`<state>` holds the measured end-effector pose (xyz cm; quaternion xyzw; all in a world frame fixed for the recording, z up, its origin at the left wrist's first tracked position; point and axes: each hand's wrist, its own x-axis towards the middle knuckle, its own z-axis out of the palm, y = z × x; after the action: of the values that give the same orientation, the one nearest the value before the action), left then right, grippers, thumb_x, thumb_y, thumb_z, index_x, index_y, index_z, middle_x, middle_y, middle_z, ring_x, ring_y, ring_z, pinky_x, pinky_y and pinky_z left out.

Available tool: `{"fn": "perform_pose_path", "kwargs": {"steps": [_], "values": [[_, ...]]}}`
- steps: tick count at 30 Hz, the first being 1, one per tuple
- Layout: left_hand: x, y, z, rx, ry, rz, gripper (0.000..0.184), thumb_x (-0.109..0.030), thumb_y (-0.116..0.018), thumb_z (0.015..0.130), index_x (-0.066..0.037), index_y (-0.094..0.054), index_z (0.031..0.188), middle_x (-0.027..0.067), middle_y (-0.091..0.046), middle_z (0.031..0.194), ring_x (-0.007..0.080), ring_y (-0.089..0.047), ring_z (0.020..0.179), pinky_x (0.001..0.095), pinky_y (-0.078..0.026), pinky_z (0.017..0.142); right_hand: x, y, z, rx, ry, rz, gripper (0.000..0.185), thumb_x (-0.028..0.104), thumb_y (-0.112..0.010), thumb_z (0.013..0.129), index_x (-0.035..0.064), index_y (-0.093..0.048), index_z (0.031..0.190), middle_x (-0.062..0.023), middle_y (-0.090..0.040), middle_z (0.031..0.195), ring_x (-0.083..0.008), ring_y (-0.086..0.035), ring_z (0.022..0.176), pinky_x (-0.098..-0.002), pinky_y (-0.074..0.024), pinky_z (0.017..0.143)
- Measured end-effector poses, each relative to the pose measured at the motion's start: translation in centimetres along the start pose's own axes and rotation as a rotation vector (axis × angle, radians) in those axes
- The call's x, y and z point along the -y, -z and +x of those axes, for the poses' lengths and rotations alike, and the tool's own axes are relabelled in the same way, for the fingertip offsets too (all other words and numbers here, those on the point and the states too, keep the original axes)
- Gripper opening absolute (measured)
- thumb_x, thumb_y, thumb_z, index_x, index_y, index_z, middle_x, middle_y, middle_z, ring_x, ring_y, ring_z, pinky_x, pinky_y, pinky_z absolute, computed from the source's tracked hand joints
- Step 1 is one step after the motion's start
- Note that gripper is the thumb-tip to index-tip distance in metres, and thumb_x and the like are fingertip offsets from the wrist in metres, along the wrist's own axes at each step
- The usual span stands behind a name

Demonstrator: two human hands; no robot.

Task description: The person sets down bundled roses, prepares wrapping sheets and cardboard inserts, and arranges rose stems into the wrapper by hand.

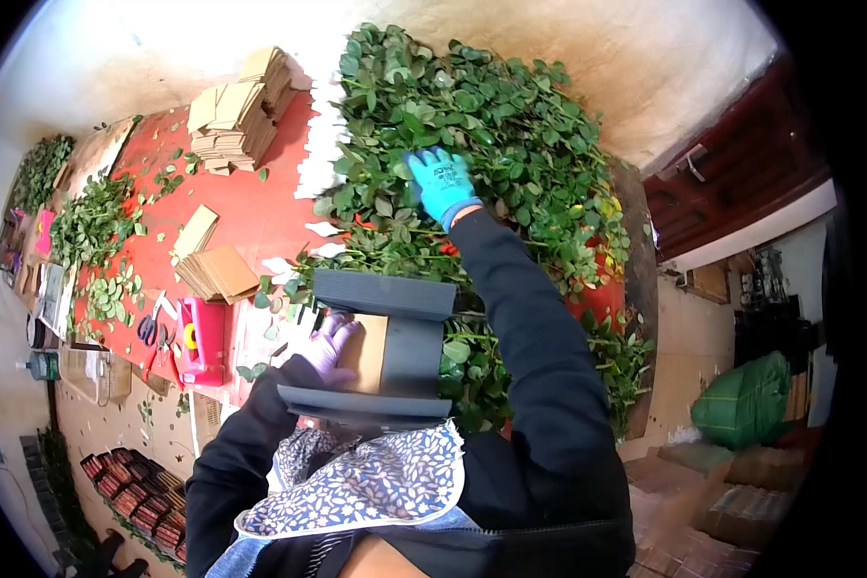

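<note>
My left hand, in a thin purple glove, lies with its fingers stretched out over a brown cardboard sheet. That sheet rests in a dark grey holder with raised sides, right in front of my body. My right hand, in a teal glove with dark print, reaches forward over a thick heap of leafy cut stems. Its fingers look extended and touch the leaves, slightly blurred; no single stem shows in its grip. White pointed wrapped ends line the heap's left side.
The red tabletop bears a tall stack of cardboard pieces and a smaller pile. To the left are a pink tape dispenser, red-handled pruners and loose greenery. A green wrapped bundle is at right.
</note>
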<state>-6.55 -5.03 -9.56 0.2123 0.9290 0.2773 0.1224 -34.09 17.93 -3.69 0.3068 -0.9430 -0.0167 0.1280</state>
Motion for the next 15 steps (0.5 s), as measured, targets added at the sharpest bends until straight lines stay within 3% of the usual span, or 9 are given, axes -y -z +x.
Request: {"fn": "perform_pose_path", "kwargs": {"steps": [1, 2, 4, 6, 9, 10, 11, 13, 15], "values": [[0.5, -0.9, 0.0, 0.004, 0.025, -0.025, 0.09, -0.032, -0.084, 0.062, -0.006, -0.043, 0.137, 0.0197, -0.041, 0.136, 0.0394, -0.045, 0.124, 0.0443, -0.041, 0.103, -0.4, -1.2, 0.6, 0.093, -0.087, 0.023, 0.056, 0.018, -0.062, 0.084, 0.0152, -0.045, 0.137, -0.0119, -0.053, 0.131, -0.0314, -0.046, 0.125, -0.0514, -0.0329, 0.103], [0.6, -1.2, -0.2, -0.014, 0.018, -0.052, 0.09, -0.032, -0.084, 0.064, -0.006, -0.042, 0.138, 0.0199, -0.04, 0.137, 0.0398, -0.044, 0.125, 0.0444, -0.04, 0.104, -1.4, -3.8, 0.8, 0.074, -0.122, -0.037, 0.057, 0.019, -0.063, 0.084, 0.0154, -0.045, 0.138, -0.0119, -0.056, 0.127, -0.0316, -0.049, 0.123, -0.0512, -0.0332, 0.103], [-0.6, -0.3, -0.2, 0.063, 0.067, -0.049, 0.09, -0.031, -0.084, 0.065, -0.007, -0.04, 0.139, 0.0201, -0.04, 0.137, 0.04, -0.044, 0.126, 0.0443, -0.04, 0.104, -2.2, -3.7, 0.6, 0.244, -0.129, -0.06, 0.058, 0.019, -0.063, 0.083, 0.015, -0.045, 0.138, -0.0118, -0.058, 0.123, -0.031, -0.053, 0.118, -0.0509, -0.0326, 0.104], [-0.9, -0.2, -0.3, 0.031, 0.051, 0.04, 0.091, -0.031, -0.084, 0.064, -0.009, -0.04, 0.14, 0.0171, -0.041, 0.138, 0.0397, -0.047, 0.124, 0.0441, -0.042, 0.102, -2.8, -3.8, -0.6, 0.087, 0.013, -0.101, 0.059, 0.017, -0.064, 0.082, 0.0147, -0.046, 0.137, -0.0103, -0.061, 0.113, -0.0282, -0.059, 0.104, -0.0481, -0.0348, 0.103], [-1.2, -0.6, -0.6, 0.061, 0.151, -0.159, 0.093, -0.029, -0.082, 0.065, -0.008, -0.036, 0.142, 0.0171, -0.038, 0.141, 0.039, -0.048, 0.123, 0.0441, -0.044, 0.101, -2.9, -1.4, -2.9, 0.073, 0.029, -0.036, 0.058, 0.015, -0.069, 0.076, 0.0138, -0.051, 0.132, -0.0095, -0.06, 0.108, -0.0299, -0.058, 0.101, -0.0423, -0.0455, 0.088], [-0.9, -0.9, -0.7, 0.088, 0.17, -0.159, 0.093, -0.026, -0.08, 0.066, -0.007, -0.032, 0.144, 0.0185, -0.035, 0.142, 0.0393, -0.048, 0.124, 0.0439, -0.045, 0.1, -4.0, -1.8, -3.6, -0.129, 0.186, 0.066, 0.059, 0.011, -0.071, 0.072, 0.0125, -0.053, 0.129, -0.0099, -0.06, 0.113, -0.0322, -0.059, 0.098, -0.0434, -0.049, 0.081], [-1.2, -0.2, -0.5, 0.001, 0.067, -0.152, 0.091, -0.025, -0.08, 0.066, -0.009, -0.034, 0.143, 0.0173, -0.035, 0.142, 0.0389, -0.048, 0.124, 0.044, -0.046, 0.099, -4.5, -0.4, -3.8, -0.105, 0.165, 0.099, 0.057, 0.011, -0.068, 0.074, 0.0135, -0.053, 0.13, -0.0105, -0.059, 0.118, -0.0323, -0.059, 0.098, -0.0441, -0.0488, 0.081], [-1.0, -0.8, -1.0, 0.054, 0.103, -0.144, 0.084, -0.028, -0.083, 0.064, -0.014, -0.043, 0.137, 0.0169, -0.038, 0.14, 0.0393, -0.051, 0.12, 0.0451, -0.046, 0.098, -4.4, 0.3, -5.1, -0.129, 0.186, 0.087, 0.055, 0.013, -0.066, 0.076, 0.0136, -0.054, 0.129, -0.0104, -0.059, 0.125, -0.0322, -0.061, 0.094, -0.0441, -0.0492, 0.083], [-0.7, -1.1, -0.5, 0.085, 0.145, -0.14, 0.078, -0.032, -0.085, 0.063, -0.015, -0.05, 0.13, 0.0176, -0.041, 0.138, 0.0404, -0.049, 0.122, 0.0467, -0.044, 0.1, -4.4, 1.2, -5.1, -0.292, 0.241, 0.075, 0.041, 0.013, -0.066, 0.076, 0.0112, -0.059, 0.117, -0.0098, -0.064, 0.111, -0.0318, -0.064, 0.089, -0.0418, -0.0512, 0.077]]}}
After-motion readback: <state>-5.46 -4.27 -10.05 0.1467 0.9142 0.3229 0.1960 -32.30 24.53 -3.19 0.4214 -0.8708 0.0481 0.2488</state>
